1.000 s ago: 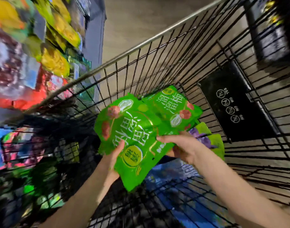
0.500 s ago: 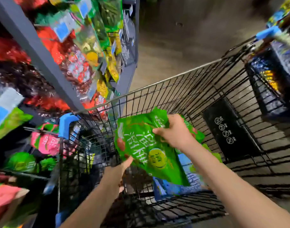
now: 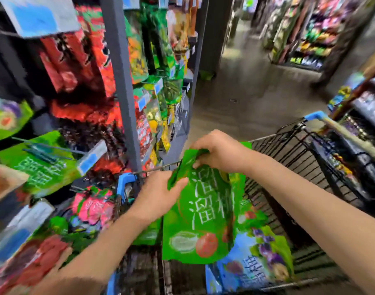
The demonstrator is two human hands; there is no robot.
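- Green snack bag [image 3: 203, 220] hangs upright over the wire shopping cart [image 3: 288, 150]. Its front, printed with large white characters, faces the camera. The top edge is crumpled, and the bottom edge is low inside the basket.
- Right hand [image 3: 220, 152] grips the bag's top edge from above, knuckles up. Its fingers [image 3: 200, 161] are curled tight into the crumpled foil — clamped, with no gap showing.
- Left hand [image 3: 156, 196] holds the bag's upper left edge. The thumb lies across the front and the other fingers pass behind the bag, out of sight, so the edge is pinched between them.
- Blue-and-green packet [image 3: 256, 265] lies in the cart, below and to the right of the held bag, which partly covers it.
- Blue corner cap [image 3: 124, 179] of the cart sits just beside the left hand.
- Grey shelf post [image 3: 118, 81] stands to the left of the cart among red, green and yellow hanging packets — all heavily blurred.
- Aisle floor [image 3: 256, 92] runs ahead between the racks.
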